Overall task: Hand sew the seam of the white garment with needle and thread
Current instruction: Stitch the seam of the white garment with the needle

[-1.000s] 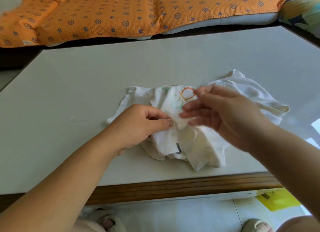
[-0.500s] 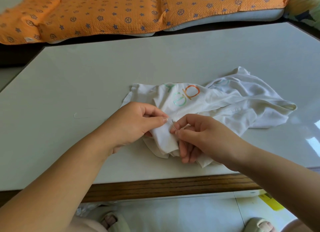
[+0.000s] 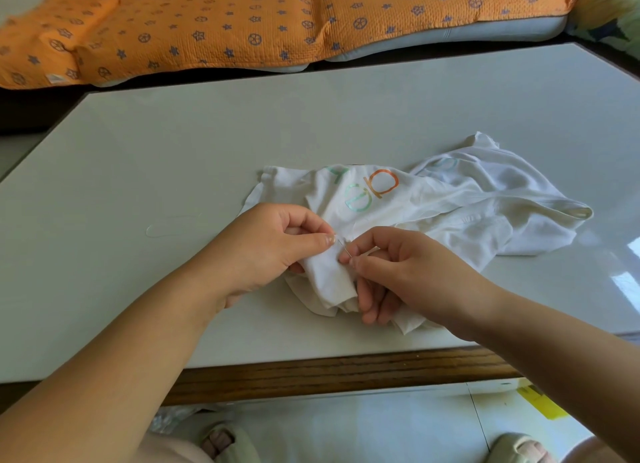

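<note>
A crumpled white garment [image 3: 460,216] with green and orange letters lies near the front of the table. My left hand [image 3: 266,248] pinches a fold of its cloth between thumb and fingers. My right hand [image 3: 398,268] pinches a thin needle [image 3: 344,247] between thumb and forefinger, its tip at the fold right beside my left thumb. A faint loop of thread [image 3: 166,225] lies on the table left of my left hand.
The pale grey table [image 3: 173,151] has a wooden front edge [image 3: 346,372]. An orange patterned quilt [image 3: 242,22] lies on a cushion beyond the far edge. My slippered feet and a yellow sheet [image 3: 540,402] show on the floor below.
My right hand came down from above the garment and now holds the needle at the fold. The left hand keeps its pinch on the cloth.
</note>
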